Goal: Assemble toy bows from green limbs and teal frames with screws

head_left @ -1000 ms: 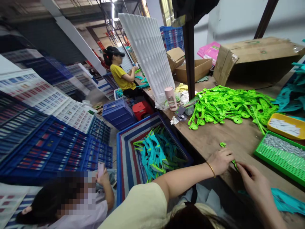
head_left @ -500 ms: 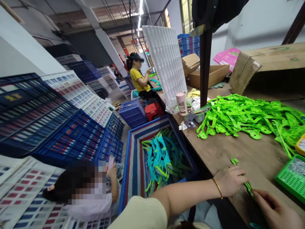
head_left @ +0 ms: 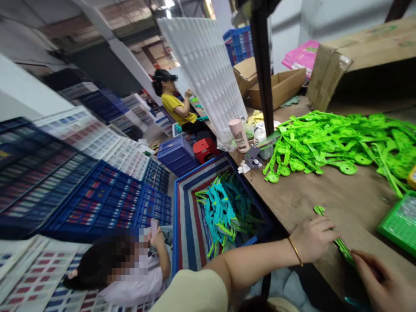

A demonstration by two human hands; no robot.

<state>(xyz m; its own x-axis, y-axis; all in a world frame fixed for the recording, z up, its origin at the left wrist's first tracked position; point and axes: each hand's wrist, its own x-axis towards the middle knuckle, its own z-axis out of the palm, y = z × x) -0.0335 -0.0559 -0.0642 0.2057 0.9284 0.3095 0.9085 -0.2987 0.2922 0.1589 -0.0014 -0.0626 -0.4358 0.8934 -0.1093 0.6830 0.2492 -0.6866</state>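
Green part: at four o'clock from the middle of the head view, over the near edge of the desk, spanning the gap between the hands.
Left hand: palm down at four o'clock, its bent fingers clamped on the green part; a gold-coloured bracelet circles the wrist.
Right hand: farther out at four o'clock, thumb and forefinger pinching the part's lower end, apart from the left hand.
Green tip: pokes out at the left hand's twelve o'clock, on the desk; whether it joins the held part is hidden.
Teal piece: at the right hand's eight o'clock, cut off by the lower border.
Bright green pile: at three o'clock, many long parts with round discs, heaped on the desk.
Green basket: between three and four o'clock, its greyish contents blurred.
Striped liner: at six o'clock, inside a blue crate, with teal and green assembled pieces in it.
Pink tumbler: at two o'clock, on the desk.
Co-workers: one in a yellow top toward eleven o'clock, another with a phone at seven.
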